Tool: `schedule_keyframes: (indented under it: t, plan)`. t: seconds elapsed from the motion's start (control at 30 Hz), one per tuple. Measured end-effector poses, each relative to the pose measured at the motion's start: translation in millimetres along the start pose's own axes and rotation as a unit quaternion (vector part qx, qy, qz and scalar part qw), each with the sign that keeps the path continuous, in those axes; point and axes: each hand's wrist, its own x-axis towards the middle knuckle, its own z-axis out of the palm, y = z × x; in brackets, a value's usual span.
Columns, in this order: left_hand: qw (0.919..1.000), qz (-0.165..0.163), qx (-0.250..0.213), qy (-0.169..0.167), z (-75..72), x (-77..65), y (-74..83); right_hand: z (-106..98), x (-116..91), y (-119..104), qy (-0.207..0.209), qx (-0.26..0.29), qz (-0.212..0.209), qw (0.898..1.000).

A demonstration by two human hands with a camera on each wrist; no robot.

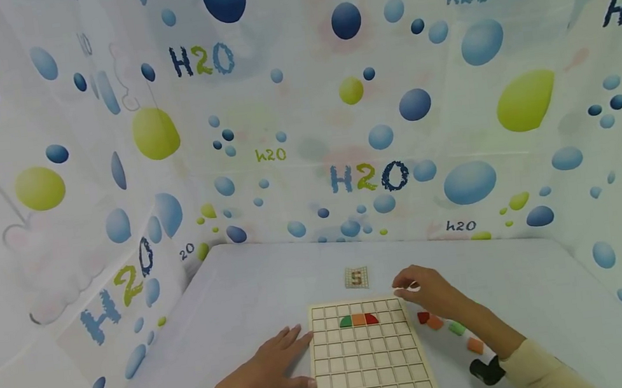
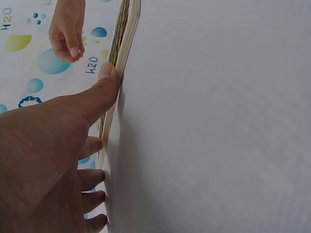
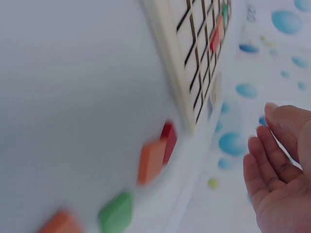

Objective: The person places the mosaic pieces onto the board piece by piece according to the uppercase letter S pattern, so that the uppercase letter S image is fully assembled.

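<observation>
A pale wooden grid board [image 1: 370, 361] lies on the table. In its second row from the far side sit a green quarter-round piece [image 1: 346, 322], an orange square [image 1: 358, 320] and a red quarter-round piece [image 1: 371, 319]. My left hand [image 1: 270, 368] touches the board's left edge with spread fingers and thumb; the left wrist view has the thumb [image 2: 104, 87] against that edge. Above the board's far right corner hovers my right hand [image 1: 428, 292], its fingers loosely bent. Nothing shows between them in the right wrist view, where the hand [image 3: 282, 170] is apart from all pieces.
Right of the board lie loose pieces: a red one [image 1: 424, 317], an orange one [image 1: 435, 322], a green one [image 1: 457, 328] and another orange one [image 1: 475, 346]. A black object [image 1: 485, 371] is near the right sleeve. Beyond the board lies a small patterned card [image 1: 356, 278].
</observation>
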Motion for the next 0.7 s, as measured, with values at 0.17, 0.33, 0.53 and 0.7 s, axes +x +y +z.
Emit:
schedule_keyframes:
  t: [0.17, 0.33, 0.53, 0.7]
  plan:
    - [1.0000, 0.001, -0.001, -0.003, -0.7, -0.3, -0.7, -28.8, -25.1, 30.5, 0.025, 0.024, 0.087, 0.996]
    - [1.0000, 0.004, -0.005, -0.001, -0.8, -1.5, -2.0, -48.8, -48.6, 59.8, 0.012, 0.023, 0.144, 0.989]
    - [0.9999, 0.011, -0.003, 0.003, 0.1, -1.0, -2.7, -60.9, -64.9, 81.4, -0.027, 0.009, 0.205, 0.978]
    - [1.0000, 0.009, -0.005, 0.000, 1.3, 1.0, -1.7, -62.5, -68.6, 89.7, -0.053, 0.001, 0.231, 0.972]
